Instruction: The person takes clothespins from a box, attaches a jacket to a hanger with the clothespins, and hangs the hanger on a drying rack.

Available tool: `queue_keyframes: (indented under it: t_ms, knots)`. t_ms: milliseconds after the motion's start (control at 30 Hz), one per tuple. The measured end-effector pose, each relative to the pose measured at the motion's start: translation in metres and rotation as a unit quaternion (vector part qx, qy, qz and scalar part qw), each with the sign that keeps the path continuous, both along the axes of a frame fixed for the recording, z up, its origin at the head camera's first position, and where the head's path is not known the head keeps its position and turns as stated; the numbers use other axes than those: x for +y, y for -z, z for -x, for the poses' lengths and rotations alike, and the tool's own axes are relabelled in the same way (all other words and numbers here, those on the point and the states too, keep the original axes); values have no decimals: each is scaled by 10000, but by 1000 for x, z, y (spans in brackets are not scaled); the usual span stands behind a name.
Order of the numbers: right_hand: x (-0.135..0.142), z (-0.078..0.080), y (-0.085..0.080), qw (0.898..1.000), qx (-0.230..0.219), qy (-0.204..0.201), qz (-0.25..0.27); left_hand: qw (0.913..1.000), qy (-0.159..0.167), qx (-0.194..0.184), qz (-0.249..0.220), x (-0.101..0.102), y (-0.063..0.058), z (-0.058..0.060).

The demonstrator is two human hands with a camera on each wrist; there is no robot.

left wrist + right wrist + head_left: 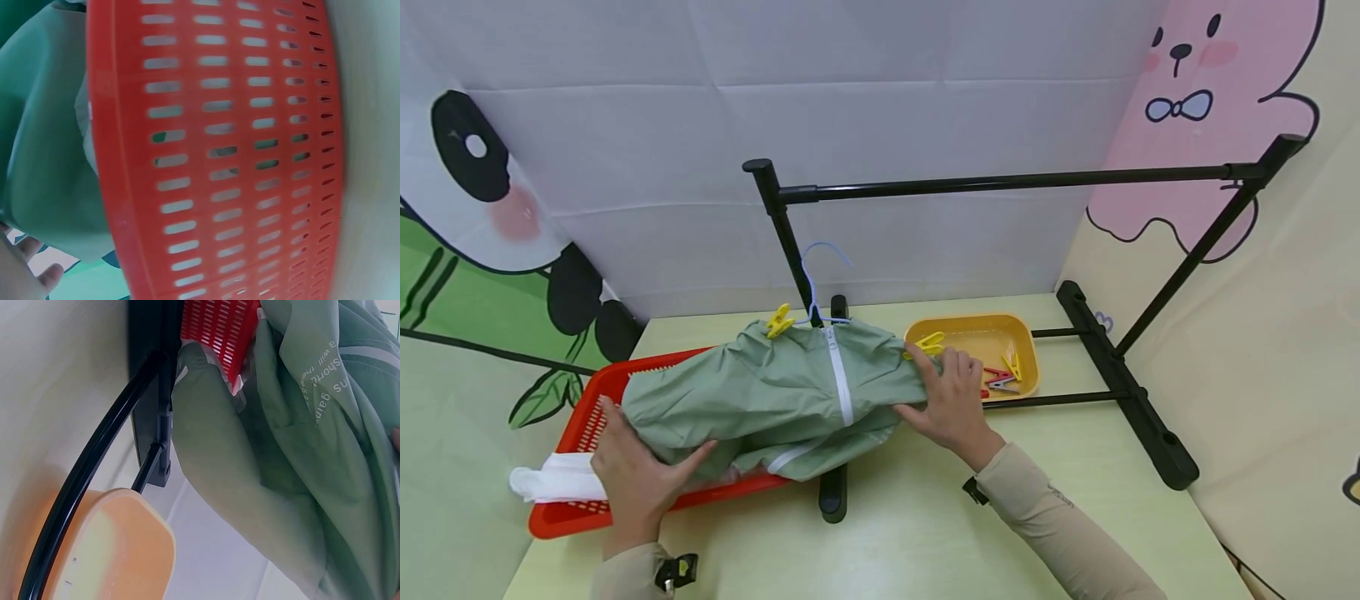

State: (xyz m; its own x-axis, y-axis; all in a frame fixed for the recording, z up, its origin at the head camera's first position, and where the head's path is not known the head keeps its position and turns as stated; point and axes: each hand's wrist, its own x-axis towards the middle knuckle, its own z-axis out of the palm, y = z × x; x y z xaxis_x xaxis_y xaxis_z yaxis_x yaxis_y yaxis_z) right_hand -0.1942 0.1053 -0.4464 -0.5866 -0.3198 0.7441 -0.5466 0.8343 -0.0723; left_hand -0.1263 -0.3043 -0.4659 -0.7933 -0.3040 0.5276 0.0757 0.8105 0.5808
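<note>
A light green zip jacket [737, 396] with a white zipper lies across the middle of the head view. It hangs on a thin blue hanger [817, 283] whose hook points up. One yellow clothespin [779, 322] is at the left shoulder, and another yellow clothespin [929, 343] at the right. My right hand [951, 404] grips the jacket's right side, just below that second clip. At the left sleeve my left hand [640, 475] touches the fabric, thumb and fingers spread apart. In the left wrist view, fingertips [50, 278] show beside green cloth.
Beneath the jacket sits a red perforated basket [580, 429], with white cloth [559, 479] over its left edge. A black rack [1015, 181] stands behind and to the right. Its lower bar crosses in front of a yellow tray [955, 329] holding several coloured clothespins [1003, 382].
</note>
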Motion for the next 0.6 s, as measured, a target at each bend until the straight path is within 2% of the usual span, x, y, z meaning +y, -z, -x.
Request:
queue_keyframes:
  t_ms: [367, 600]
  knots:
    - [4, 2, 0, 9994, 220, -42, 253, 9998, 110, -42, 130, -4, 8, 2]
    - [6, 2, 1, 9990, 266, 28, 351, 9977, 39, -634, 220, -5, 6, 3]
